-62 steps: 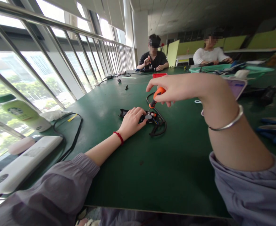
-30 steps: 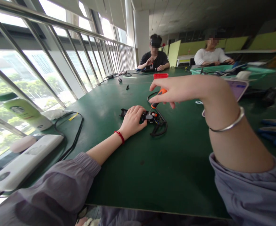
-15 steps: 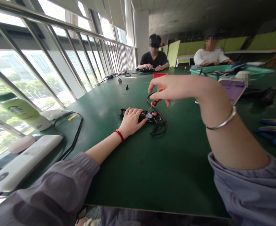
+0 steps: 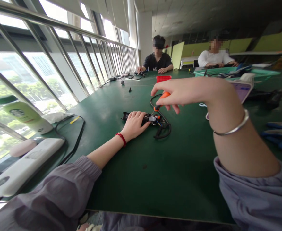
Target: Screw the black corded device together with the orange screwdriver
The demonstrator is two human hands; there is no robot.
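My left hand [image 4: 135, 124] is wrapped over the dark body of an opened corded device [image 4: 152, 119], pressing it against the green table. Its right end shows a grey block, orange pieces and thin wires. Above that end, my right hand [image 4: 172, 93] has its fingers around the orange and black handle of a screwdriver [image 4: 158, 107]. The screwdriver slants down, its shaft reaching the device near the grey block. Whether the tip sits in a screw is too small to tell. A black cord [image 4: 166, 133] loops around the device's right end.
A green bottle [image 4: 22, 112] and a white power bank-like slab [image 4: 27, 163] stand at left beside a black cable [image 4: 79, 138]. Far off are a red basket [image 4: 163, 78] and a teal basket [image 4: 263, 76]. Gloves [image 4: 279, 133] lie right. Two people sit across the table.
My right hand has shifted slightly with the screwdriver, whose handle has tilted and turned a little. My left hand stays on the device. The person opposite has moved their hands apart.
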